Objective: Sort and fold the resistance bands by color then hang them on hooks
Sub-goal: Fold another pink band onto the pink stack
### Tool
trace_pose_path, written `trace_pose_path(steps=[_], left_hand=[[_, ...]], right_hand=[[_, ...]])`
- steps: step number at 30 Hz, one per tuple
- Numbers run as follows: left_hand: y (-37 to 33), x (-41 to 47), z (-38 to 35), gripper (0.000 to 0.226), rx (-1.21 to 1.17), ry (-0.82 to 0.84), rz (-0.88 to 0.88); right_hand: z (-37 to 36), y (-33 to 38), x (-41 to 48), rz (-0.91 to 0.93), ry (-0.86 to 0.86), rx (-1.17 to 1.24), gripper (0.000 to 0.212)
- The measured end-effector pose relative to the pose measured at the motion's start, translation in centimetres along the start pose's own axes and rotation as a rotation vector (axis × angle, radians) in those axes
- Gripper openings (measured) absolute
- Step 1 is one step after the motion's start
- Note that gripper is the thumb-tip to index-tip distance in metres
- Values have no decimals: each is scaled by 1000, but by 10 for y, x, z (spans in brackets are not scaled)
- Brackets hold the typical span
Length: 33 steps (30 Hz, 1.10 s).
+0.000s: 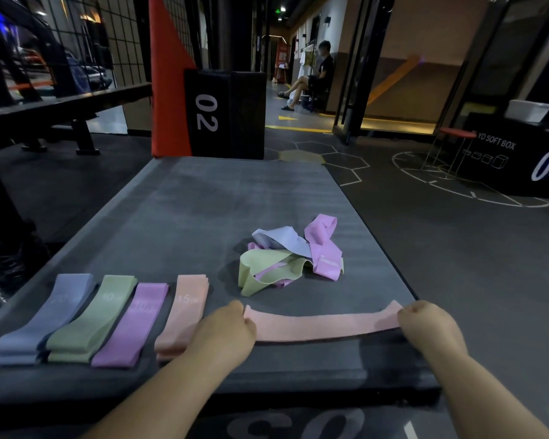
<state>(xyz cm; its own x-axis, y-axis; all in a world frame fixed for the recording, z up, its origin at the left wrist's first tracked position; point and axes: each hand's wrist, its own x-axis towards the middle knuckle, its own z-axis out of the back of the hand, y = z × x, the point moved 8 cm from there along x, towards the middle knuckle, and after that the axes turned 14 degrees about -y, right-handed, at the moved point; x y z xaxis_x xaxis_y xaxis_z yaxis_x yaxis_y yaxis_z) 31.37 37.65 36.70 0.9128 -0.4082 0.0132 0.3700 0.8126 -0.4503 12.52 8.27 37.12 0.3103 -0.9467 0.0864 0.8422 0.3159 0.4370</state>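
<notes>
A dark grey padded soft box top (203, 217) is used as the work surface. Four folded stacks of flat elastic bands are laid side by side at its near left: blue-grey stack (45, 321), pale green stack (91, 318), purple stack (132, 324), peach stack (184, 315). A tangled heap of loose purple, blue-grey and pale green bands (290, 253) is left right of centre. One pink band (324, 324) is stretched flat along the near edge.

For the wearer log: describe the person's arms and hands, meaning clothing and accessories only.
Both forearms are bare, with no sleeves in view. The left hand and right hand wear no gloves; no watch, bracelet or ring is visible.
</notes>
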Motion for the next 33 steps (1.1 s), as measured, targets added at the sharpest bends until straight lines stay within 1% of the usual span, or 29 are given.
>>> trace_pose_path(steps=[3, 5, 6, 9, 10, 11, 12, 13, 14, 16, 19, 20, 24, 25, 28, 30, 32, 33], left_hand=[[0, -1, 5, 11, 53, -32, -18], [-1, -1, 7, 12, 79, -59, -40], [-2, -1, 8, 13, 79, -69, -50], [-5, 0, 7, 14, 33, -83, -69], [-6, 0, 6, 14, 6, -86, -75], [-8, 0, 5, 13, -25, -88, -80], [-10, 0, 5, 13, -53, -90, -84], [-12, -1, 4, 13, -78, -93, -90], [-14, -1, 3, 14, -97, -100, -102], [-19, -3, 3, 15, -126, -121, -135], [-27, -6, 0, 18, -137, -143, -193], [-30, -7, -1, 19, -133, -151, -215], [-41, -11, -3, 20, -143, -193, -309], [-43, -12, -3, 21, -149, -203, -332], [-45, -13, -3, 21, -169, -237, -376], [-44, -11, -6, 24, -185, -249, -387], [-41, -9, -9, 30, -192, -265, -378], [-39, -8, -10, 38, -173, -268, -374]], right_hand=[[-5, 0, -3, 48, 34, -129, 21], [-5, 1, -5, 75, 22, -144, 17], [-3, 3, -7, 89, 6, -139, 15], [1, 13, -12, 183, -62, -98, 32], [0, 21, -15, 233, -77, -44, 32], [-2, 30, -19, 284, -73, 28, 26], [-5, 40, -25, 325, -39, 106, 17], [-11, 50, -32, 365, 20, 166, 14], [-17, 60, -42, 412, 88, 202, 18], [-27, 78, -62, 505, 218, 240, 19], [-38, 99, -85, 619, 303, 299, 13], [-39, 105, -90, 637, 314, 335, 14], [-43, 120, -108, 673, 372, 470, 31], [-44, 124, -111, 687, 394, 496, 32], [-44, 131, -116, 692, 438, 552, 23], [-44, 132, -114, 678, 424, 551, 20], [-43, 131, -111, 653, 395, 551, 13], [-42, 130, -109, 641, 378, 556, 9]])
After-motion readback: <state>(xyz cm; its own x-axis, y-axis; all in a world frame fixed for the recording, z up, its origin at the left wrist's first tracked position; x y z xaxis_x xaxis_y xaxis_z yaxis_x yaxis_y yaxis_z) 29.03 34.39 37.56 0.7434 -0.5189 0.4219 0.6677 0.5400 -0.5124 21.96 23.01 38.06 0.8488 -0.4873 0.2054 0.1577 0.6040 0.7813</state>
